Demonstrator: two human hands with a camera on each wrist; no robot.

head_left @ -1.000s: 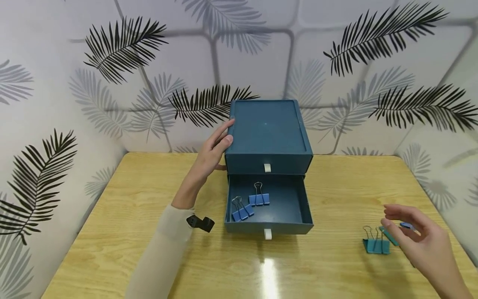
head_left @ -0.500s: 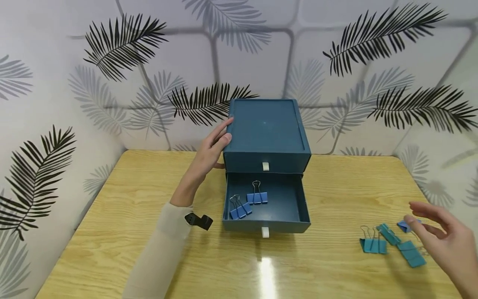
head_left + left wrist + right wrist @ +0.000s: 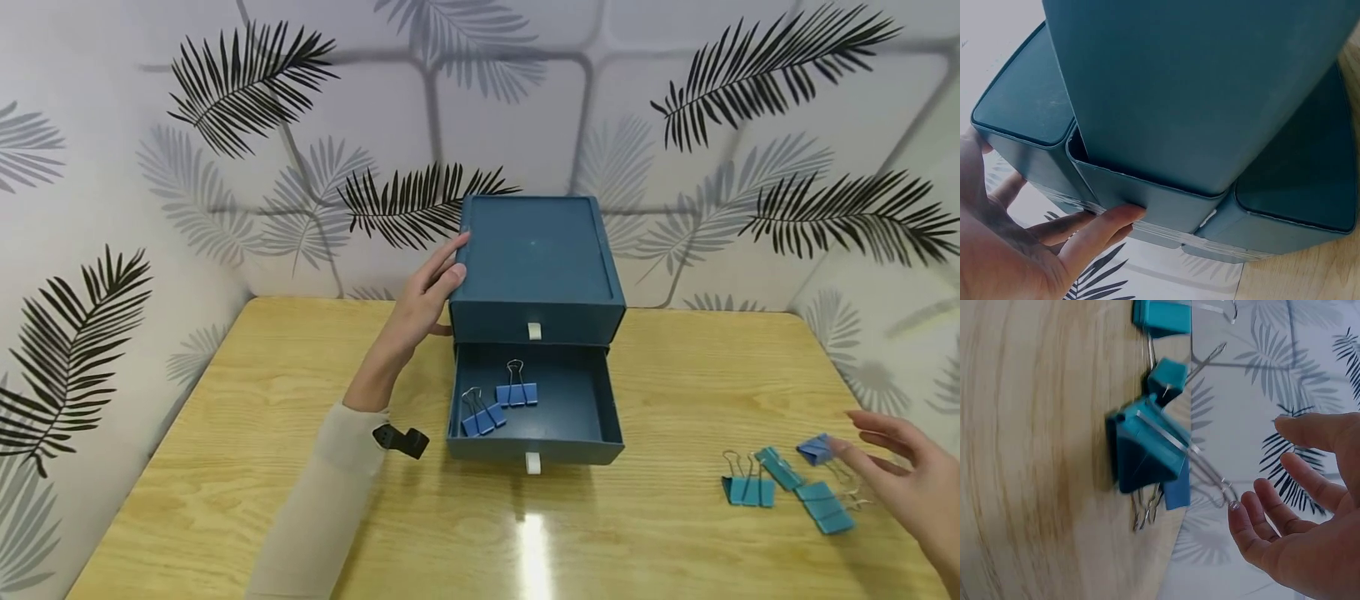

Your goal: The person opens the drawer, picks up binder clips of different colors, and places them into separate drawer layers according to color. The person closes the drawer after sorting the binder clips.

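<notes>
My left hand (image 3: 416, 307) rests against the left side of a dark blue two-drawer box (image 3: 534, 250); the left wrist view shows its fingers on the outer wall (image 3: 1147, 200). The lower drawer (image 3: 577, 452) is pulled out. Inside it lie two blue binder clips, one farther back (image 3: 517, 395) and one at the front left (image 3: 484, 420). At the right, my right hand (image 3: 911, 479) hovers with parted fingers beside a blue binder clip (image 3: 814, 450) and a teal binder clip (image 3: 827, 510). In the right wrist view, a fingertip appears near that teal clip's wire handle; contact is unclear.
Two more teal binder clips, one standing (image 3: 750, 492) and one lying (image 3: 780, 468), are left of the right hand on the wooden table (image 3: 660, 533). Leaf-patterned wall covering (image 3: 525, 125) backs the table. The upper drawer (image 3: 487, 321) is closed.
My right hand has moved to the right, uncovering a teal binder clip and more of the blue one on the table. My left hand keeps its place on the box.
</notes>
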